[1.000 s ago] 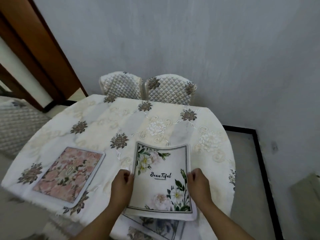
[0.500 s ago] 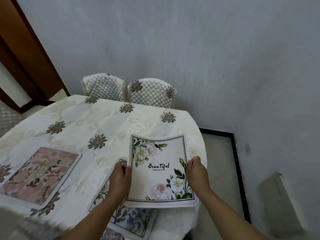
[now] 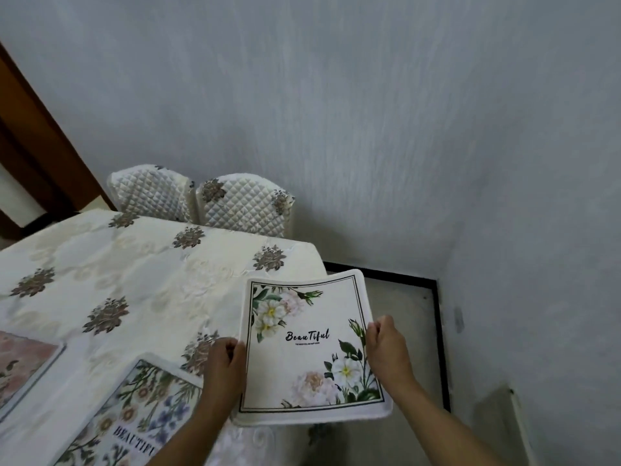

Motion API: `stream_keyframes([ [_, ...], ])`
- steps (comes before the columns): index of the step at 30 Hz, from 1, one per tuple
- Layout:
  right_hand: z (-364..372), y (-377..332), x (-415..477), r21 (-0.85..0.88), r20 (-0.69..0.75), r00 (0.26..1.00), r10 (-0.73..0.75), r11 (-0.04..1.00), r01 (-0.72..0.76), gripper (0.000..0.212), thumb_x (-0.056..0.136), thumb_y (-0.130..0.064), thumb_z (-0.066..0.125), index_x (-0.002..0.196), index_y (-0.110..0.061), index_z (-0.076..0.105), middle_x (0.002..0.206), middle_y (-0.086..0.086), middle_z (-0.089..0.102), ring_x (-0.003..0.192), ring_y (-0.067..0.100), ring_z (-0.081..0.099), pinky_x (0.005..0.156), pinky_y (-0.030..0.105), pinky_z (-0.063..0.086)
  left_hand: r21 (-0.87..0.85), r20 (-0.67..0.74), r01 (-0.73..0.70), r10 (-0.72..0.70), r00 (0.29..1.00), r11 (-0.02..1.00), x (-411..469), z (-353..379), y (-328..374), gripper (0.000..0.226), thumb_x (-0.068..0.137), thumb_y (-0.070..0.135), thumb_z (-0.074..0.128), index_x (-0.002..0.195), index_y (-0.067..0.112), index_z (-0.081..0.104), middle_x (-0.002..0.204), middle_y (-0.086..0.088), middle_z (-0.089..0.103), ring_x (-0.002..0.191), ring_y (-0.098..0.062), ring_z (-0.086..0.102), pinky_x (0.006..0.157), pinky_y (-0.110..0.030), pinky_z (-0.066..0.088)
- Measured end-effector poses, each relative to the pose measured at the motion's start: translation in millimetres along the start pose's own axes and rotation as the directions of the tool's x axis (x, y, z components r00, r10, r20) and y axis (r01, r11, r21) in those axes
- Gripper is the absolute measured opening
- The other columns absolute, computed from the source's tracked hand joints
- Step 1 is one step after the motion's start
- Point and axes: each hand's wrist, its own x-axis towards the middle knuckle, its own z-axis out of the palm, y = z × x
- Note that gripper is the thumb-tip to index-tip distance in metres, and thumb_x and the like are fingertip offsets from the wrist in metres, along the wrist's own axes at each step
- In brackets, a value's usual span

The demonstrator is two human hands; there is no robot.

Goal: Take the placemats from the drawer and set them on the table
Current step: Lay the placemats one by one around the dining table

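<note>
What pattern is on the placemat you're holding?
The placemat: white, flowers at two corners, thin black border, word BeauTiful. Head view.

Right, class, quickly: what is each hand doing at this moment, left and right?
Left hand: closed, gripping the left edge of the white Beautiful placemat.
Right hand: closed, gripping the same placemat's right edge.

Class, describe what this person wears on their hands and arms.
Nothing visible. The left hand and right hand are ungloved, and the left forearm and right forearm are bare to the picture's edge: no sleeve, watch or bracelet in view.
</note>
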Motion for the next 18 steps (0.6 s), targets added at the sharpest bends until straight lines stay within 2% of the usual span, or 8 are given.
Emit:
stream_keyframes([
  [2, -24, 10, 31, -0.003, 0.018, 0.999, -0.033, 0.999, 0.033, 0.024, 0.101, -0.025, 0.041, 0.081, -0.012, 0.041, 0.063, 0.002, 0.050, 0.054, 0.017, 0.047, 0.047, 0.032, 0.032, -0.017, -0.015, 0.054, -0.055, 0.998, 0.998, 4, 24, 18, 0.029, 0.093, 0.006, 0.054, 0.065, 0.007, 0.047, 0.059, -0.009, 0.045, 0.054, -0.021, 0.041, 0.051, -0.034, 0.031],
  [6, -49, 20, 94, 0.007, 0.068, 0.993, -0.094, 0.996, 0.094, 0.025, 0.101, -0.025, 0.043, 0.079, -0.013, 0.042, 0.065, 0.001, 0.051, 0.056, 0.015, 0.048, 0.047, 0.029, 0.032, -0.050, -0.065, 0.110, -0.113, 0.991, 0.993, 16, 55, 59, 0.016, 0.096, 0.014, 0.053, 0.085, 0.004, 0.058, 0.075, -0.015, 0.059, 0.059, -0.015, 0.049, 0.050, -0.027, 0.034],
  [9, -41, 16, 141, 0.005, 0.130, 0.983, -0.127, 0.992, 0.127, 0.024, 0.100, -0.025, 0.044, 0.080, -0.012, 0.042, 0.066, 0.003, 0.054, 0.058, 0.019, 0.051, 0.046, 0.028, 0.031, -0.072, -0.119, 0.136, -0.143, 0.982, 0.988, 38, 67, 74, 0.015, 0.097, 0.015, 0.053, 0.085, 0.007, 0.057, 0.076, -0.016, 0.060, 0.060, -0.017, 0.050, 0.051, -0.030, 0.036],
  [14, -17, -5, 217, 0.013, 0.179, 0.965, -0.190, 0.982, 0.190, 0.027, 0.100, -0.026, 0.045, 0.075, -0.016, 0.039, 0.062, 0.001, 0.050, 0.055, 0.014, 0.047, 0.046, 0.025, 0.028, -0.144, -0.181, 0.194, -0.218, 0.959, 0.970, 94, 85, 88, 0.016, 0.097, 0.015, 0.053, 0.084, 0.007, 0.058, 0.071, -0.007, 0.055, 0.059, -0.017, 0.048, 0.052, -0.031, 0.036],
  [18, -8, -20, 293, -0.019, 0.210, 0.959, -0.191, 0.980, 0.199, 0.026, 0.100, -0.031, 0.042, 0.080, -0.015, 0.042, 0.067, 0.003, 0.055, 0.060, 0.019, 0.052, 0.051, 0.031, 0.033, -0.210, -0.195, 0.205, -0.246, 0.949, 0.956, 160, 113, 99, 0.016, 0.095, 0.014, 0.056, 0.079, 0.009, 0.058, 0.068, -0.009, 0.055, 0.058, -0.018, 0.047, 0.054, -0.033, 0.036],
])
